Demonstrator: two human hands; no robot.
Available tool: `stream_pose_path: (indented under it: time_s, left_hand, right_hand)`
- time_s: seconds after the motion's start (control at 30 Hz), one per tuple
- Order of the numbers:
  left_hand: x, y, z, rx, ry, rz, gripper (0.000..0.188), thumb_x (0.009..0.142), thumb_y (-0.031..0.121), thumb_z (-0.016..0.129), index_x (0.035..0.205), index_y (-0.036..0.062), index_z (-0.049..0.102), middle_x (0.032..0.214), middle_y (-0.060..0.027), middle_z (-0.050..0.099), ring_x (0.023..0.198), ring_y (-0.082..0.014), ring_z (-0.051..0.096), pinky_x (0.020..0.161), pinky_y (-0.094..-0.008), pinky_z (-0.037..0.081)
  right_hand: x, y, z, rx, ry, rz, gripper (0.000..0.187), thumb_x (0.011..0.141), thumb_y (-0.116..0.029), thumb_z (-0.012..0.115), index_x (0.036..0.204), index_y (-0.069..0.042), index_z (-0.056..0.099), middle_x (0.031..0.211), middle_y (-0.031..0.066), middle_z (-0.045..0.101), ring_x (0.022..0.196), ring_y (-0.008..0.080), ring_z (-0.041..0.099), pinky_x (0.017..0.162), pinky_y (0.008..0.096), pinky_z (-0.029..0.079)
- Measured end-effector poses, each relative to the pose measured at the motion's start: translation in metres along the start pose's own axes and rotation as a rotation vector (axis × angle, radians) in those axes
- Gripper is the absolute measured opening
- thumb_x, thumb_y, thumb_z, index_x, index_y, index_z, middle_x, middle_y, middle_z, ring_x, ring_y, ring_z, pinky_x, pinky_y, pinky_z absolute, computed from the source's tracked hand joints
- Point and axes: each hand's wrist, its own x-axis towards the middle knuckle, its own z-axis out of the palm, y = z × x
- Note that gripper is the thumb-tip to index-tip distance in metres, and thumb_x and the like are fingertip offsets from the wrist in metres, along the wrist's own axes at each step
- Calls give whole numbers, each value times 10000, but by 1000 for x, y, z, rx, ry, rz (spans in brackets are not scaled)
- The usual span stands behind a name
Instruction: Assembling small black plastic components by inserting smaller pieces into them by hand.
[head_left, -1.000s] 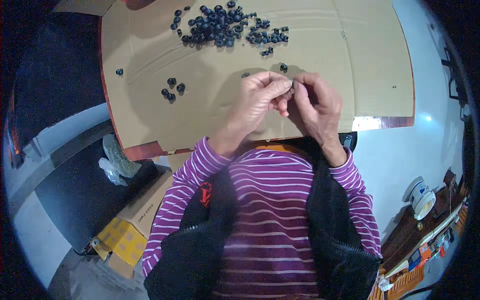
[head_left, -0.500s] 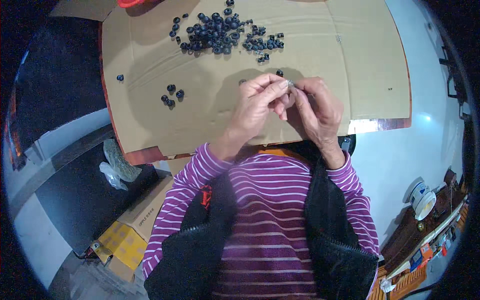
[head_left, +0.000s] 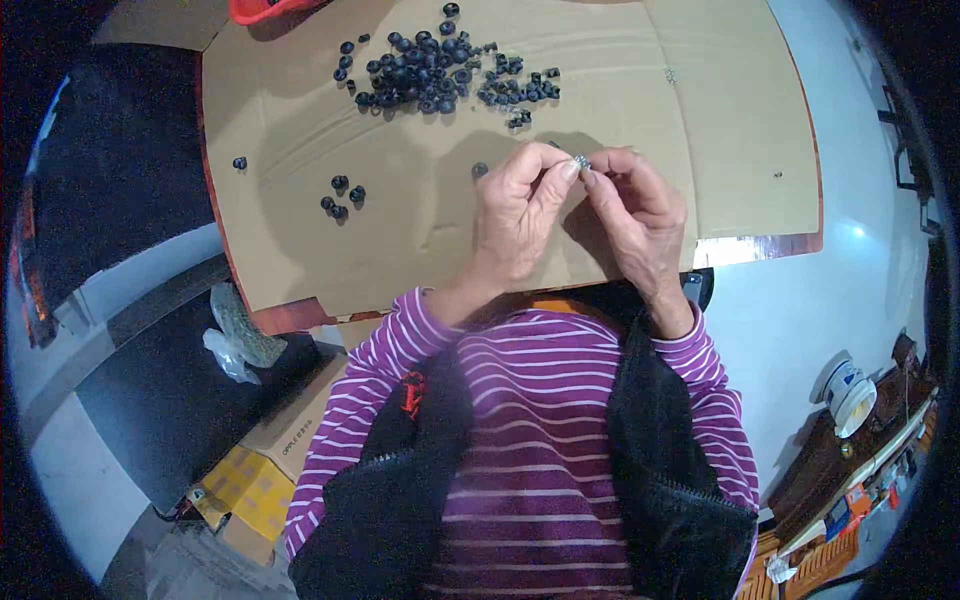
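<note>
My left hand point(head_left: 520, 205) and my right hand point(head_left: 640, 205) meet above the cardboard sheet point(head_left: 390, 265). Thumb and forefinger of each are pinched together on a small silvery metal spring point(head_left: 581, 161); its exact shape is too fine to make out. A round black plastic piece point(head_left: 480, 170) lies just beside the left knuckles. Another dark piece is partly hidden behind the left fingertips. Farther off sits a heap of round black plastic pieces point(head_left: 420, 70), with smaller black cylindrical pieces point(head_left: 515, 88) along its right side.
Several joined black pieces point(head_left: 342, 197) lie at the left of the cardboard, and a lone one point(head_left: 239, 163) near its left edge. Tiny silvery bits point(head_left: 671, 76) rest at the right. A red container point(head_left: 270, 10) stands at the far edge. Cardboard boxes point(head_left: 285, 425) stand below left.
Both hands keep their pinch, and the silvery spring shows more plainly between the fingertips. My left fingers have straightened and turned slightly. The view has shifted a little.
</note>
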Motion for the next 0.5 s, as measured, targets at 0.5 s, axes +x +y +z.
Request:
stream_pose_path:
  time_s: [0.5]
  left_hand:
    - [4,1,-6,-398,-178,-267,92,863,100,535,881,10,534,706,-6,534,595,-50,481,531,-209,432]
  right_hand:
    - [5,-2,-4,135,-39,-16,66,833,1,527,887,25,558,758,13,546,682,58,511,589,180,412]
